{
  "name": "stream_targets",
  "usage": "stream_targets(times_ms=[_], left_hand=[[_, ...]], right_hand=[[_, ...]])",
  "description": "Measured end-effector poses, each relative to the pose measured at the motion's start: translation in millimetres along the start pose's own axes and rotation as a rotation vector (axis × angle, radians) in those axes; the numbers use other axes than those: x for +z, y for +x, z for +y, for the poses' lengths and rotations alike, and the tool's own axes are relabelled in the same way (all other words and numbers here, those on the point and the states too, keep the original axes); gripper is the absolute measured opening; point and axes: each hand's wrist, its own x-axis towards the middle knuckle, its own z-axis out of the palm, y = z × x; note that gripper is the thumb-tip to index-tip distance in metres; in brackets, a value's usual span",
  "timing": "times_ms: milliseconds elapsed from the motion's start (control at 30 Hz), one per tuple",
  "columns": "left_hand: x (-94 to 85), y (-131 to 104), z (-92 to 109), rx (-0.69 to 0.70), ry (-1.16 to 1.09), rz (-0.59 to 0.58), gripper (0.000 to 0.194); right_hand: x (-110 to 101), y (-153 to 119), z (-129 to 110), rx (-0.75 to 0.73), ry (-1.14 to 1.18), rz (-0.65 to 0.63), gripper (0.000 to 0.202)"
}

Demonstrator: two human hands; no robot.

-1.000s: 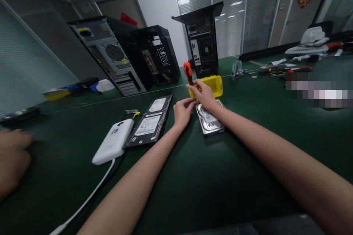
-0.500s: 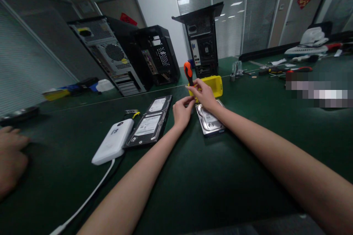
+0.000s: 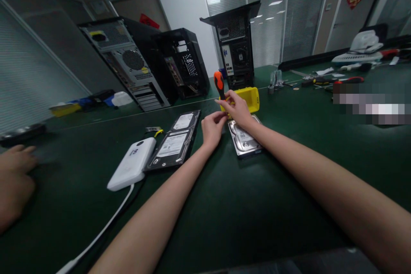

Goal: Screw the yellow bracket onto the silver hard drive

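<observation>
One silver drive (image 3: 245, 144), one yellow box (image 3: 253, 99) at its twelve o'clock.
Right hand (image 3: 236, 109) pinches one orange screwdriver (image 3: 219, 83); left hand (image 3: 212, 128) pinches, can't tell what.

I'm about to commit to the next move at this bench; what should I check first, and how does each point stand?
1. Screwdriver in the right hand: ok, fingers just below its orange handle.
2. Screwdriver tip seated: cannot tell, the fingers hide it.
3. Left hand gripping something: cannot tell, fingertips are close together near the screwdriver's lower end.
4. Silver hard drive fully in view: not ok, the right hand and wrist partly cover it.
5. White cable off the left forearm: ok, a gap shows.
6. Other person's hand away from the work: ok, at the far left.
</observation>
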Motion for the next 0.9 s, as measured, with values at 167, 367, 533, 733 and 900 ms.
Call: stream_targets(times_ms=[167, 367, 533, 733, 900], left_hand=[[-0.2, -0.7, -0.1, 0.026, 0.017, 0.002, 0.020], [0.5, 0.2, 1.0, 0.000, 0.018, -0.001, 0.020], [0.4, 0.5, 1.4, -0.007, 0.013, 0.000, 0.020], [0.5, -0.1, 0.8, 0.020, -0.003, 0.004, 0.020], [0.0, 0.1, 2.6, 0.029, 0.029, -0.012, 0.021]], right_hand=[[0.6, -1.3, 0.0, -0.010, -0.015, 0.002, 0.036], [-0.9, -2.9, -4.3, -0.034, -0.018, 0.002, 0.043], [-1.1, -1.9, -5.1, -0.061, 0.026, -0.016, 0.038], [-0.7, -1.9, -5.0, -0.019, 0.062, -0.004, 0.035], [-0.7, -1.3, -5.1, -0.018, 0.032, 0.008, 0.034]])
